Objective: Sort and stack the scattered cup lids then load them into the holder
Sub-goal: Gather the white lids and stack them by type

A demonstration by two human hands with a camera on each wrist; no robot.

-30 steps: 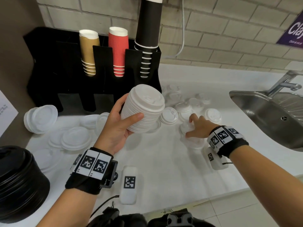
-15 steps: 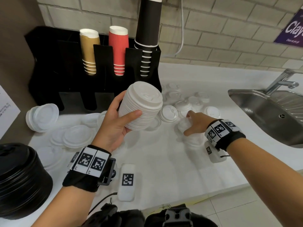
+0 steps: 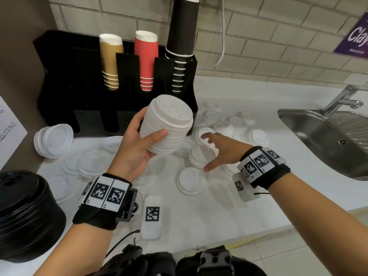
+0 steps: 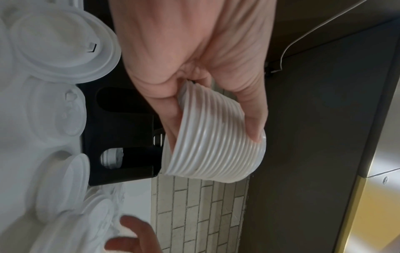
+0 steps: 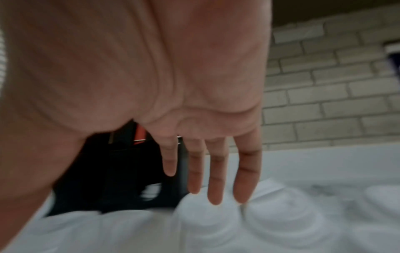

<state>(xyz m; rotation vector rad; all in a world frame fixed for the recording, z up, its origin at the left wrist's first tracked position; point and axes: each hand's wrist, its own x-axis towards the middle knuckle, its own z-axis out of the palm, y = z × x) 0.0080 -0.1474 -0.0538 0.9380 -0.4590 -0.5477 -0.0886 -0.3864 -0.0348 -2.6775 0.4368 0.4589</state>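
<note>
My left hand (image 3: 139, 148) grips a tall stack of white lids (image 3: 167, 126) above the counter, thumb across its side; the left wrist view shows the same stack of white lids (image 4: 214, 145) held by the left hand (image 4: 194, 68). My right hand (image 3: 219, 148) hovers spread and empty over a short pile of white lids (image 3: 199, 158), fingers straight, as the right hand (image 5: 205, 171) also shows in the right wrist view. One single lid (image 3: 190, 181) lies in front of that pile. The black holder (image 3: 79, 80) stands at the back left.
Loose white lids (image 3: 239, 124) are scattered toward the sink (image 3: 328, 136). More white lids (image 3: 53, 140) lie at the left. A stack of black lids (image 3: 25, 212) sits at the near left. Gold, red and black cups (image 3: 146, 60) fill the holder. A white tagged block (image 3: 152, 216) lies near the counter edge.
My right hand has lifted off the pile and opened, shifting slightly left toward the holder. The left hand has kept the stack almost still.
</note>
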